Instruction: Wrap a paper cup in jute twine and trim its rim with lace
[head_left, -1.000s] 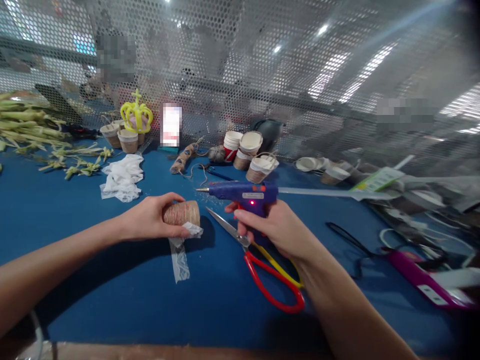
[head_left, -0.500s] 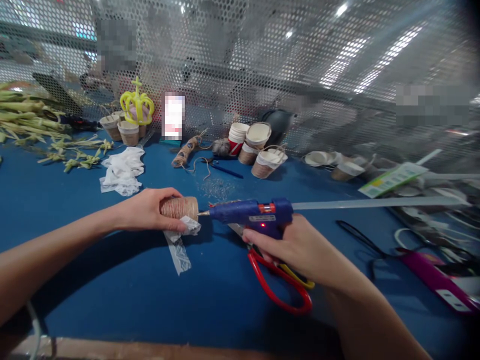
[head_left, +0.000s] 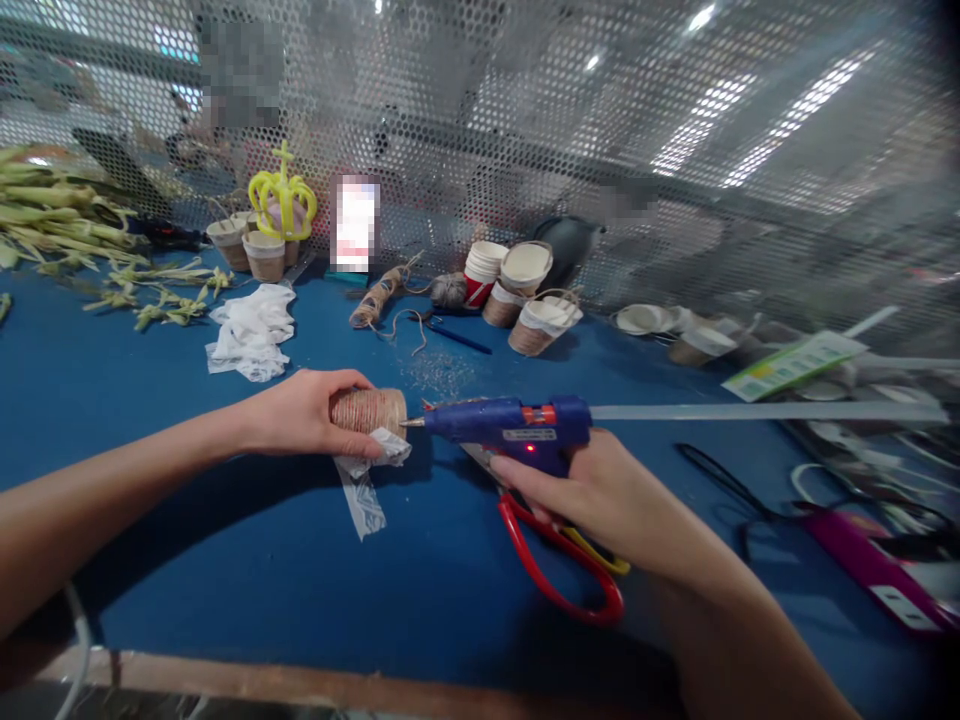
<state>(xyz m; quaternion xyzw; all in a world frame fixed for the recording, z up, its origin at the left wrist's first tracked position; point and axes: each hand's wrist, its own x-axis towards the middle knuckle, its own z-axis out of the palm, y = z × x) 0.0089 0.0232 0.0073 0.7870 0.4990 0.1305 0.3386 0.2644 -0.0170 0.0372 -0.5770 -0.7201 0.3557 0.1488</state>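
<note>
My left hand point(head_left: 319, 415) is wrapped round a paper cup covered in twine point(head_left: 375, 412), which lies on its side with its end toward the right. A strip of white lace point(head_left: 363, 505) hangs from the cup under my thumb. My right hand point(head_left: 592, 480) grips a blue hot glue gun point(head_left: 502, 425) with a red light on and a long clear glue stick point(head_left: 750, 411) out of its back. The nozzle is at the cup's right edge; whether it touches, I cannot tell. Red-handled scissors point(head_left: 559, 570) lie below the gun, partly hidden by my right hand.
Crumpled white lace point(head_left: 251, 330), a twine bundle point(head_left: 376, 297) and twine-wrapped cups point(head_left: 536, 328) stand along the back, before a perforated metal screen point(head_left: 450, 120). At right lie a purple power strip point(head_left: 874, 565) and cables. Green stalks point(head_left: 60, 215) fill the far left.
The whole view has shifted slightly. Both hands still hold the cup and the glue gun, with the nozzle staying by the cup's edge.
</note>
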